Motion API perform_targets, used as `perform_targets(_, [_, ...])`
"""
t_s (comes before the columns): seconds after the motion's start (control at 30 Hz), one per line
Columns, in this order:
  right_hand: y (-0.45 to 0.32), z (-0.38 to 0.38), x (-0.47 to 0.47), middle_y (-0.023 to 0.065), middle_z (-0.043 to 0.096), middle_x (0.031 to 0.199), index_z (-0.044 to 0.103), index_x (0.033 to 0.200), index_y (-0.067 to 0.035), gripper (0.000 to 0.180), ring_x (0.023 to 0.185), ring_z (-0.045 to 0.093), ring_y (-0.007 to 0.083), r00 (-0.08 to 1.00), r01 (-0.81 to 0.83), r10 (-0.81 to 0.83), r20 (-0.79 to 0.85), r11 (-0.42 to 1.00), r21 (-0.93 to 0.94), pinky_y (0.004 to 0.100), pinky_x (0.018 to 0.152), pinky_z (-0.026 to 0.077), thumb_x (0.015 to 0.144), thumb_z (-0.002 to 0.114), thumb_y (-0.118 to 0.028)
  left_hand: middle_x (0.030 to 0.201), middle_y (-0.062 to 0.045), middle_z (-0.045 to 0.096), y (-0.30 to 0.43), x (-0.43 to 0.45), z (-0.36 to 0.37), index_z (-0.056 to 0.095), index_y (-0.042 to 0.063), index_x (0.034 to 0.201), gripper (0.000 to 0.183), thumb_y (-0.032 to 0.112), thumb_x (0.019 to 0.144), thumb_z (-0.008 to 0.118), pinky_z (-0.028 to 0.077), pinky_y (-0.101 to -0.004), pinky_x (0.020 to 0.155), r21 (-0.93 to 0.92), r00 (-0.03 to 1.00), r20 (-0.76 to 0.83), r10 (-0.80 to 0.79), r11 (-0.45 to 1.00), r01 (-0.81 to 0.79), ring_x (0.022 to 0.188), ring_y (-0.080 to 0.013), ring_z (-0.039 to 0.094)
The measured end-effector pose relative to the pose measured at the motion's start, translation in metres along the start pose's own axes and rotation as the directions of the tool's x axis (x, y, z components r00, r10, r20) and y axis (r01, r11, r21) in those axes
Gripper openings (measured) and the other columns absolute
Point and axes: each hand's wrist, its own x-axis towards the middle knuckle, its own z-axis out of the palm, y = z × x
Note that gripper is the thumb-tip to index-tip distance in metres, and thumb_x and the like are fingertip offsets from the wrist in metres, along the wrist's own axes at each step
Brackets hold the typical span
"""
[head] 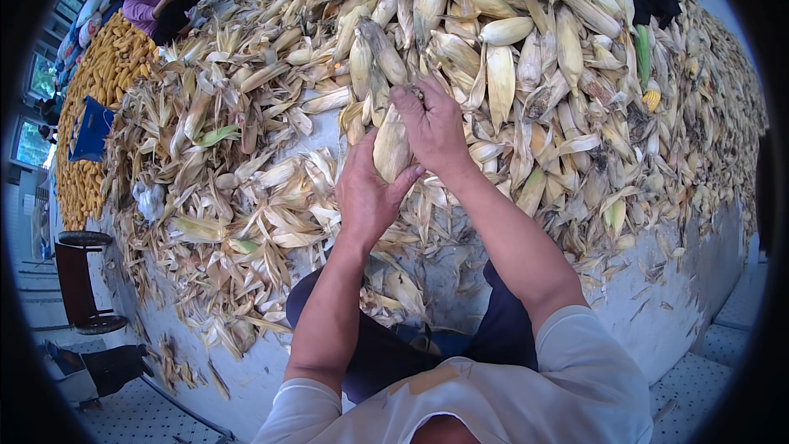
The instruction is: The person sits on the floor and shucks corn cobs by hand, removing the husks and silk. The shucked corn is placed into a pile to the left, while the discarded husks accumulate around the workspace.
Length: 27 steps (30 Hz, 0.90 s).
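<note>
An ear of corn in its dry, pale husk (392, 147) is held in front of me, pointing up and away. My left hand (370, 191) wraps around its lower part, with the thumb across the near end. At the far end, my right hand (434, 126) has its thumb and fingers pinched together at the husk's tip. What sits between those fingertips is partly hidden. Just beyond my hands lie more unhusked ears, among them a greyish one (383, 52) and a pale upright one (500, 83).
A large heap of unhusked corn (573, 49) rises ahead and to the right. Loose husks (259, 222) cover the floor at left. Further left are husked yellow cobs (108, 68), a blue container (92, 129), a brown cart (77, 277) and a seated person (145, 6).
</note>
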Motion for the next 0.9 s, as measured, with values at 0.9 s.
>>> perform_targets(0.9, [0.023, -0.016, -0.003, 0.0055, 0.070, 0.098, 0.066, 0.111, 0.000, 0.045, 0.088, 0.066, 0.0134, 0.877, -0.477, 0.346, 0.334, 0.712, 0.515, 0.0326, 0.077, 0.055, 0.097, 0.065, -0.042, 0.123, -0.015, 0.064, 0.000, 0.004, 0.021, 0.041, -0.003, 0.142, 0.081, 0.029, 0.081, 0.083, 0.049, -0.0351, 0.097, -0.645, 0.983, 0.178, 0.054, 0.761, 0.075, 0.111, -0.0216, 0.063])
